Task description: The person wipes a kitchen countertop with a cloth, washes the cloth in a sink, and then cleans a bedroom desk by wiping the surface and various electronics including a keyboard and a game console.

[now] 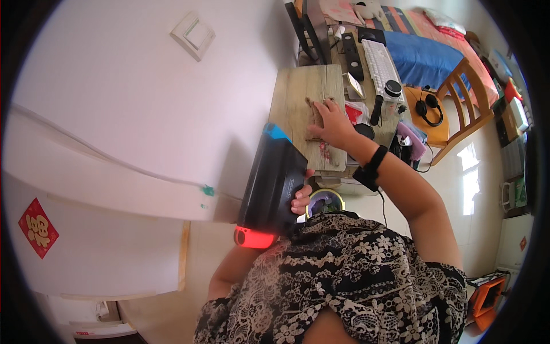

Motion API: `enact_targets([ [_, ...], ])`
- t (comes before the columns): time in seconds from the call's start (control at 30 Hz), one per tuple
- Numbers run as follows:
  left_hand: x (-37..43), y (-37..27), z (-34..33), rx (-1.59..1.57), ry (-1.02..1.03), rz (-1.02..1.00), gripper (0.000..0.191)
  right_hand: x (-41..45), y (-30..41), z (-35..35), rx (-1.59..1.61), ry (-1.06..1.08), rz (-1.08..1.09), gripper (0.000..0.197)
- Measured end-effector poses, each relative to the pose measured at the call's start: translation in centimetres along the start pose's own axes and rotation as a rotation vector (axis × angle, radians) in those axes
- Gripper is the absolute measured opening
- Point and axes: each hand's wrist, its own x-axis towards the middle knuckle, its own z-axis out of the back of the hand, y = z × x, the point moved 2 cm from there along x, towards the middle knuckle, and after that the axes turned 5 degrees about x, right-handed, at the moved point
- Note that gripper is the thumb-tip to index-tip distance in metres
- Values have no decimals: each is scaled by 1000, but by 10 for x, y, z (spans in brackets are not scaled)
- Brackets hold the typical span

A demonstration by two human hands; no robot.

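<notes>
My left hand (302, 198) grips the lower long side of a black game console dock (275, 185). A blue controller part (276, 131) shows at its far end and a red one (256, 237) at its near end. The dock is tilted in front of the wall, to the left of the wooden desktop (292, 86). On that desktop my right hand (333, 124) presses on a brown cloth (316, 118), its thumb and fingers spread over it. The hand hides part of the cloth. A reddish mark (324, 150) lies on the wood just nearer to me.
A monitor (316, 32), a white keyboard (380, 62), a black speaker bar (352, 56), a lidded glass jar (392, 92) and a black flashlight (377, 110) crowd the desk. A waste bin (325, 201) stands below its near edge. Headphones (429, 111) lie on a wooden chair (466, 103) at right.
</notes>
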Motion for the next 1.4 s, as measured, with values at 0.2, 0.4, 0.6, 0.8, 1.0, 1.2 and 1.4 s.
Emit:
enact_targets([
  [0.2, 4, 0, -8, 50, 5, 11, 70, 17, -22, -9, -72, -74, 218, 27],
  [0.4, -2, -8, 16, 22, 129, 36, 58, -26, 8, 28, 524, -77, 69, 24],
  [0.6, -3, -3, 9, 30, -67, -47, 63, -74, 70, 55, 500, -290, 454, 48],
  [0.8, 5, 2, -19, 158, -255, -85, 43, -74, 83, 45, 317, -187, 641, 44],
  [1.0, -2, 3, -5, 227, -318, -117, 42, -75, 89, 33, 275, -166, 567, 40],
  [1.2, -4, -1, -6, 389, -394, -154, 40, -88, 99, 37, 286, -41, 670, 36],
  [1.4, 3, 0, -7, 360, -389, -171, 41, -104, 110, 43, 341, 58, 864, 32],
])
